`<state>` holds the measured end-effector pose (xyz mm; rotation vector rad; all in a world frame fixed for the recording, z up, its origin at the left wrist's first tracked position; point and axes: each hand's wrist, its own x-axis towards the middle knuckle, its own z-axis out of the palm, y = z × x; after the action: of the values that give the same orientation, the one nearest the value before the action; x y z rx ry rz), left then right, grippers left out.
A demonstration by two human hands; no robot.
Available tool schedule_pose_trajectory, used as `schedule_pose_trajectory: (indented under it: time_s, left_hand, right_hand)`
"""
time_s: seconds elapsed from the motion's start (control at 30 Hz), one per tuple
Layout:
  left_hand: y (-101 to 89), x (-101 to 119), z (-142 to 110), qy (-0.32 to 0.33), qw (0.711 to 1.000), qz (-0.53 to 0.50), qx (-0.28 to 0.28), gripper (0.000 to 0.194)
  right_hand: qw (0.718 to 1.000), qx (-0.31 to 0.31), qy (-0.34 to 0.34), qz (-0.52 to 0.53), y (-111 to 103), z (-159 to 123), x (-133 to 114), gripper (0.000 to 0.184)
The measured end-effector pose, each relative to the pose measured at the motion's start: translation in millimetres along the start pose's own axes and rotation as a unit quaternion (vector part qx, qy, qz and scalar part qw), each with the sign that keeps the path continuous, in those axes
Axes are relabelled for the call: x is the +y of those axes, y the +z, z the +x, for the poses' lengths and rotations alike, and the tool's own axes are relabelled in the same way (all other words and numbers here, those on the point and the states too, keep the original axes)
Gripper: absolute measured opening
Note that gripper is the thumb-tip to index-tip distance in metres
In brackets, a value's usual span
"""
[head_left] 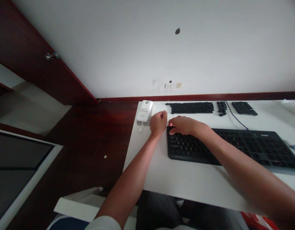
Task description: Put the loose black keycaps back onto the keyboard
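Note:
My left hand (159, 123) is closed in a loose fist just off the keyboard's far left corner. Whatever its fingers hold, if anything, is hidden. My right hand (182, 125) reaches across the black keyboard (193, 153) to that corner, its thumb over the top-left keys and its fingers bent together. A small pinkish-red patch shows by its fingertips; I cannot make out what it is. Behind the keyboard, loose black keycaps (192, 108) lie in rows, with a small group (221, 108) and another block (243, 108) to their right.
A white power bank (144, 111) with a short cable lies at the white table's (159, 179) left edge. The keyboard's cord (236, 116) runs back between keycap groups. A clear plastic bag (291, 107) sits at far right. Wall sockets (173, 85) are behind; a door (42, 64) stands left.

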<state>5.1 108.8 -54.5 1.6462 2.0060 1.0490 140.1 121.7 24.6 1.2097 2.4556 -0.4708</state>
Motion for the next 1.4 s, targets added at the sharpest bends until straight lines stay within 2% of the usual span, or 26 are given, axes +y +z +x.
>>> schedule_pose_trajectory:
  time_s: [0.5, 0.7, 0.93, 1.13, 1.23, 1.3, 1.4]
  left_hand:
    - [0.5, 0, 0, -0.002, 1.0, 0.003, -0.003, 0.052]
    - [0.5, 0, 1, -0.004, 1.0, -0.006, -0.004, 0.052]
    - [-0.6, 1, 1, -0.001, 1.0, -0.021, 0.001, 0.053]
    - [-1.0, 0, 1, -0.006, 1.0, 0.002, -0.01, 0.054]
    - [-0.6, 0, 2, -0.002, 1.0, 0.007, -0.009, 0.054]
    - [-0.6, 0, 2, -0.003, 1.0, 0.009, -0.01, 0.055]
    - [-1.2, 1, 2, -0.005, 1.0, 0.013, -0.008, 0.054]
  right_hand:
    - [0.999, 0.012, 0.029, -0.027, -3, -7, -20, 0.026]
    - [0.999, 0.019, 0.022, -0.021, -5, -9, -13, 0.038]
    - [0.999, 0.029, 0.018, -0.02, -7, -10, -11, 0.042]
    - [0.998, 0.045, 0.029, -0.021, -4, -12, -14, 0.041]
    - [0.999, 0.051, 0.009, -0.004, -5, -12, -7, 0.035]
    - [0.997, 0.076, -0.014, 0.03, -9, -9, 4, 0.029]
    - [0.981, 0.174, -0.018, 0.088, -19, 2, 28, 0.027]
